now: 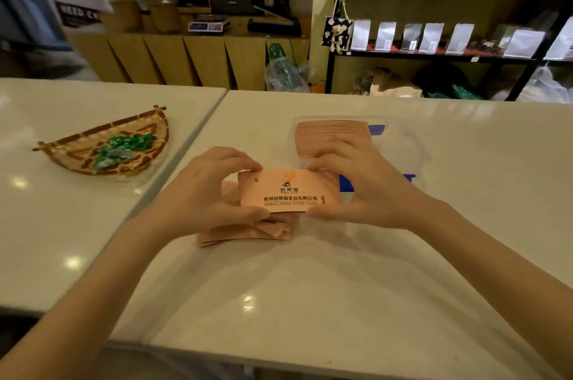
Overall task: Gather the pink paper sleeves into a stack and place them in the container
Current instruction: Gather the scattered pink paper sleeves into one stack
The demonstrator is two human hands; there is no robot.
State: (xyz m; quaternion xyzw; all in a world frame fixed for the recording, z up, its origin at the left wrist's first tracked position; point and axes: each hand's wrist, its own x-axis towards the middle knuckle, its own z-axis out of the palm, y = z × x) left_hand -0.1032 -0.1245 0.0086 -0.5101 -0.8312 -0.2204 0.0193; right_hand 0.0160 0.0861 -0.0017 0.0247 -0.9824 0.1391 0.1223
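Note:
A pink paper sleeve (288, 192) with dark printed text is held flat between both hands above the white table. My left hand (214, 193) pinches its left end and my right hand (362, 190) pinches its right end. Under the held sleeve, a loose pile of more pink sleeves (248, 232) lies on the table, partly hidden by my left hand. Behind my right hand stands a clear plastic container (412, 144) with blue latches; a row of pink sleeves (331, 133) stands inside it at its left side.
A woven bamboo basket (77, 150) with green wrapped pieces sits on the adjoining table to the left. A seam between the two tables (192, 144) runs diagonally. Shelves with pouches and a wooden counter stand beyond the table's far edge.

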